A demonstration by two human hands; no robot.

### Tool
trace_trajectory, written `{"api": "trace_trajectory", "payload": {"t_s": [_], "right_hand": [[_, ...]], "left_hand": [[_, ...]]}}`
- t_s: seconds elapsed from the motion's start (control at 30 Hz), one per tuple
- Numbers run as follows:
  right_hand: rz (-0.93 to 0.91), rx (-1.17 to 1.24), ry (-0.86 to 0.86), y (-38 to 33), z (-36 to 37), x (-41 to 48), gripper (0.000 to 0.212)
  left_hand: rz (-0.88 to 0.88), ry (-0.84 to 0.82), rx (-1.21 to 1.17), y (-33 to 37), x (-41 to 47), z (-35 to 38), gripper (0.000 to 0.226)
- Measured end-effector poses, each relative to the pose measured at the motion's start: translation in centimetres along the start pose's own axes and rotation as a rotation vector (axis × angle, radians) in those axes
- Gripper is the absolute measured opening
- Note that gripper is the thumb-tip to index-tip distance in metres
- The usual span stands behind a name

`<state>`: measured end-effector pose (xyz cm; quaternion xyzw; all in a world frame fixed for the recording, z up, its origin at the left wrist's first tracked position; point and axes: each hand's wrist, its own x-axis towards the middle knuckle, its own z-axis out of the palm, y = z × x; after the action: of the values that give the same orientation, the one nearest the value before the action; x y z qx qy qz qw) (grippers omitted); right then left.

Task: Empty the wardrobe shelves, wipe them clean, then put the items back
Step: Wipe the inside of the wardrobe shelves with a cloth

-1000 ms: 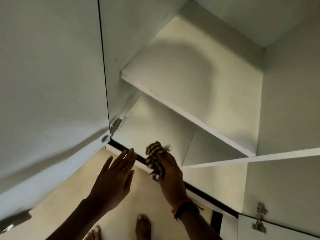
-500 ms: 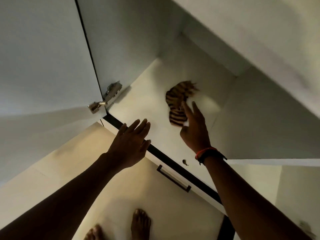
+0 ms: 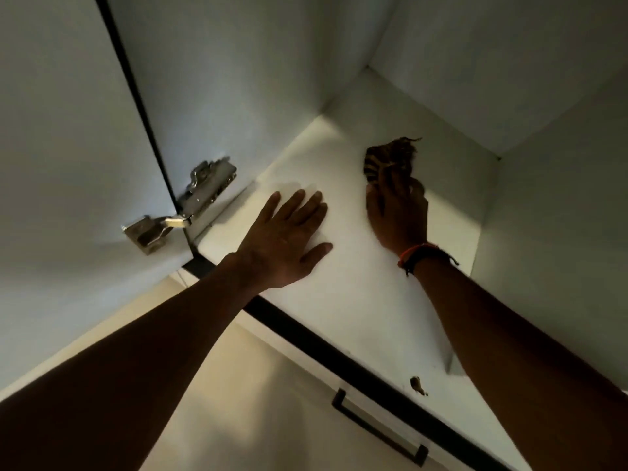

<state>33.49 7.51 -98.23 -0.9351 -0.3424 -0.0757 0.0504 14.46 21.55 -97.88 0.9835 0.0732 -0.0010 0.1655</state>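
Wardrobe shelf (image 3: pixel 339 300) bare, mid-wipe: right hand (image 3: pixel 397 212) grips striped cloth (image 3: pixel 387 158), moved deeper toward the back corner; left hand (image 3: pixel 285 246), fingers flat, now braces on the shelf front. Wiping underway, restocking pending.

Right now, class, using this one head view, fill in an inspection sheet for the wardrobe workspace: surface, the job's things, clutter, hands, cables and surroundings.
Surface: white shelf, with a small dark mark near its front edge.
Job's things: striped cloth, bunched up, on the shelf towards the back.
Clutter: nothing seen.
Hands: left hand open, fingers straight, over the front left of the shelf; right hand grips the cloth, with a band on its wrist.
Cables: nothing seen.
Surroundings: open door on a metal hinge to the left; drawer handle below the shelf; pale floor.
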Motion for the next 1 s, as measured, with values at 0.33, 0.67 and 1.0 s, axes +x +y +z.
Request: {"api": "trace_trajectory", "payload": {"t_s": [0.33,0.67,1.0], "right_hand": [[0.151,0.171,0.032,-0.8,3.1,16.3,0.050],[0.210,-0.064,-0.070,10.6,2.2,15.7,0.054],[0.448,-0.089,-0.100,5.5,2.3,19.1,0.068]], "left_hand": [[0.021,0.231,0.039,-1.0,2.3,1.5,0.080],[-0.011,0.213,0.031,-1.9,2.5,2.5,0.085],[-0.036,0.271,-0.033,-1.9,3.7,2.8,0.086]]}}
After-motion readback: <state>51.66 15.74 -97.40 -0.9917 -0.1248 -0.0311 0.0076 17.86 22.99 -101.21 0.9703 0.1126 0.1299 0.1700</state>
